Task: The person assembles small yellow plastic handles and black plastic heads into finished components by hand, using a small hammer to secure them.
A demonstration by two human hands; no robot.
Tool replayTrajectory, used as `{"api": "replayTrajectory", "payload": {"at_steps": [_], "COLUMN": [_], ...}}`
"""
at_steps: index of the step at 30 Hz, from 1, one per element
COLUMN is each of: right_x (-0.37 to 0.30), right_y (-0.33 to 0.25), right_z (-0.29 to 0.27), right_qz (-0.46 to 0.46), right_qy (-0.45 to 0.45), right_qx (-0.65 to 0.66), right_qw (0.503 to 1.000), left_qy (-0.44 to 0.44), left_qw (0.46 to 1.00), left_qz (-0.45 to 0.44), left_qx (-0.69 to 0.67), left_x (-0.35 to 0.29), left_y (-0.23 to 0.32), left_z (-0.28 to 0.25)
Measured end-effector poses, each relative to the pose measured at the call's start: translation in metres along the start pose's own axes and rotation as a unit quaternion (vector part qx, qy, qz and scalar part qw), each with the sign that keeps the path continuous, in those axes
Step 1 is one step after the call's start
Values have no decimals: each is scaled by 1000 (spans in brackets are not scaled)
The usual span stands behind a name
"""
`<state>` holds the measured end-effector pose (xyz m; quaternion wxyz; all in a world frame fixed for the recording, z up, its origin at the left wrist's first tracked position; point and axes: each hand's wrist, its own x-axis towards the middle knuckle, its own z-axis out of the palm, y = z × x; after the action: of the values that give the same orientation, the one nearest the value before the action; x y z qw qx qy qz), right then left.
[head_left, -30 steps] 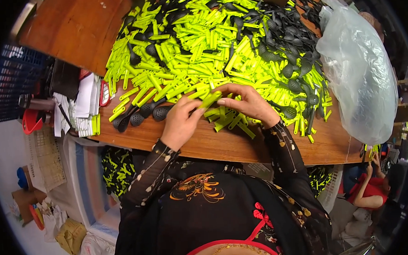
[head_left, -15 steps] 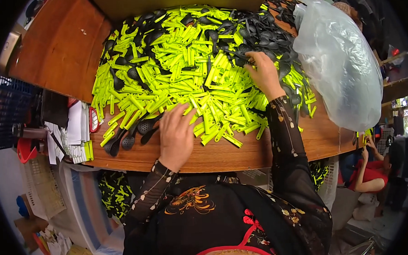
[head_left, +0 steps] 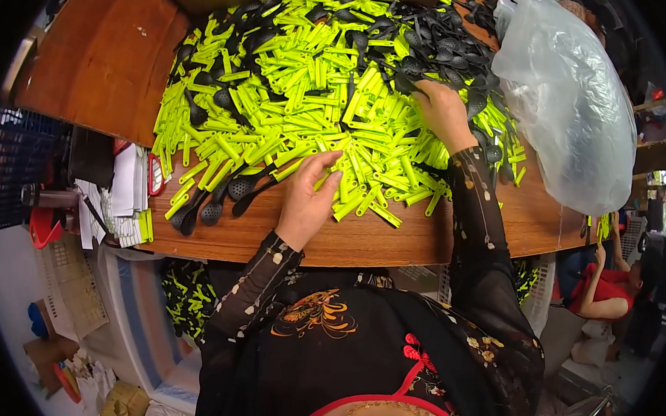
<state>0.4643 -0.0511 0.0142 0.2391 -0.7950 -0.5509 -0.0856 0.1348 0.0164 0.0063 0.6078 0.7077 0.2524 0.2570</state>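
A broad heap of lime-green handles covers the wooden table, mixed with black utensil heads, some slotted or perforated. At the heap's near edge, my left hand hovers beside the handles. Its thumb and fingers are apart, and nothing shows between them. Over the right part of the heap, my right hand pinches a black utensil head with its fingertips; the thumb side is partly hidden. Several black spoons with green handles lie side by side left of my left hand.
A large clear plastic bag bulges at the table's right. Red-handled scissors and papers sit at the left edge. Below stands a bin of green and black pieces. Another person in red works at far right.
My left hand has shifted right and turned, its fingers now pointing right. My right hand has drawn slightly nearer, with a black head at its fingertips. The view has shifted a little.
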Motion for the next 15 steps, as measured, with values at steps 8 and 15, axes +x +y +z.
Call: {"api": "replayTrajectory", "payload": {"at_steps": [8,15], "right_x": [-24,-35], "right_y": [-113,-122], "right_z": [-11,6], "right_qz": [127,65], "right_qy": [-157,-241], "right_qx": [641,498], "right_qw": [740,830], "left_qy": [-16,-73], "left_qw": [979,942], "left_qz": [-30,-164], "left_qx": [-199,-284], "left_x": [15,16], "left_y": [2,7], "left_z": [21,3]}}
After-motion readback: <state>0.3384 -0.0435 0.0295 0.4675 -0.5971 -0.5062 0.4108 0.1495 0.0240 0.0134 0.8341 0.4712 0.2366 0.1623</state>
